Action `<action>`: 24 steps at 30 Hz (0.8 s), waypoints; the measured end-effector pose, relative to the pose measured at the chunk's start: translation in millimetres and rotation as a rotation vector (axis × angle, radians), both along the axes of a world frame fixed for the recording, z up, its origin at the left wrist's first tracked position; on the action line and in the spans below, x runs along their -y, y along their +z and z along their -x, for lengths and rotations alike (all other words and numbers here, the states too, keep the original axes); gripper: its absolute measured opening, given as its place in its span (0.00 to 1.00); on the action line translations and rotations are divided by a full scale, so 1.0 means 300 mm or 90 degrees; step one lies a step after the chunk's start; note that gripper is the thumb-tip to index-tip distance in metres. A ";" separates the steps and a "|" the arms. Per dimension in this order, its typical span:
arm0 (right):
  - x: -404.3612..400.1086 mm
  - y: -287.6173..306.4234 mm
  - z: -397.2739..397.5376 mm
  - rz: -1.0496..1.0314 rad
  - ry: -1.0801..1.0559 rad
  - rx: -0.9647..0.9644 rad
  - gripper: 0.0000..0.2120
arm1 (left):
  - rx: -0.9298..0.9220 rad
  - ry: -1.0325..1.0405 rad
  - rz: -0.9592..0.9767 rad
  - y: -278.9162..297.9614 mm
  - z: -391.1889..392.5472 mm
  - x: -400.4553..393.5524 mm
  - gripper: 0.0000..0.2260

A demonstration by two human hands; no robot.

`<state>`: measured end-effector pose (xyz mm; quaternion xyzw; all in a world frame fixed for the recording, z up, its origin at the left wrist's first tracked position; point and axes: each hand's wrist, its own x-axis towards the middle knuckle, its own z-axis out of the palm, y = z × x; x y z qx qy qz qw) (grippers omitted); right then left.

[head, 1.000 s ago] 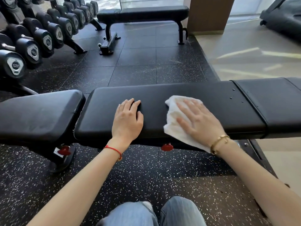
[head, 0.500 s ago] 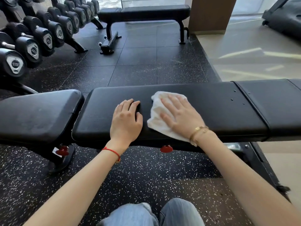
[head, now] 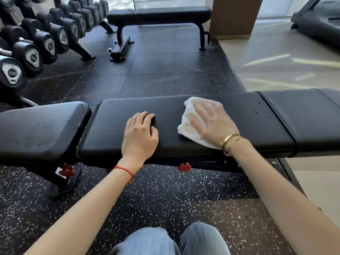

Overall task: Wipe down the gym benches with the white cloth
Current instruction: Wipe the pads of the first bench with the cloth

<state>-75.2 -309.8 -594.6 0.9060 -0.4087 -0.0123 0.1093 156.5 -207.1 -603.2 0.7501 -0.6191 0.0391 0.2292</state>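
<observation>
Mid-wipe: the right hand [head: 211, 124], grip flat and wide, presses the white cloth [head: 189, 124] onto the bench [head: 114, 129]; the left hand [head: 139, 137] braces, fingers relaxed. The droplets [head: 259, 107] rightward likely come next.

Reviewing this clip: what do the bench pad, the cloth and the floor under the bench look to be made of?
Bench pad: black vinyl or leather-like upholstery, smooth with a soft sheen and a stitched seam; water droplets bead on it.
White cloth under the right hand: soft woven fabric, probably cotton or microfibre; it bunches and creases.
Floor: likely rubber tiles, matte black with white flecks and visible joints.
</observation>
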 end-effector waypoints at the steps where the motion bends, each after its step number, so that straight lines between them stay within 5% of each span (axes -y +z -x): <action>1: -0.042 -0.016 0.018 0.003 0.019 0.013 0.26 | 0.001 0.000 -0.001 0.000 0.002 0.000 0.23; 6: -0.200 -0.001 0.208 0.046 -0.123 0.226 0.28 | 0.011 0.009 -0.015 0.002 0.010 0.013 0.19; 8: -0.182 0.011 0.307 0.102 -0.141 0.175 0.27 | -0.006 -0.001 -0.017 0.008 0.015 0.021 0.21; 12: 0.008 0.014 0.381 -0.040 -0.269 0.006 0.34 | 0.006 -0.007 -0.030 0.005 0.028 0.024 0.25; 16: 0.276 -0.003 0.298 -0.108 -0.369 0.103 0.42 | 0.029 0.007 -0.028 -0.003 0.034 0.025 0.25; 18: 0.299 0.000 0.206 -0.099 -0.338 0.124 0.41 | 0.031 0.007 -0.023 -0.002 0.033 0.025 0.25; 22: 0.037 0.034 0.068 -0.035 -0.057 0.124 0.25 | 0.028 0.006 -0.022 0.002 0.031 0.021 0.25; 24: -0.101 0.025 0.098 -0.010 0.046 0.169 0.26 | 0.029 0.003 -0.022 0.001 0.030 0.018 0.25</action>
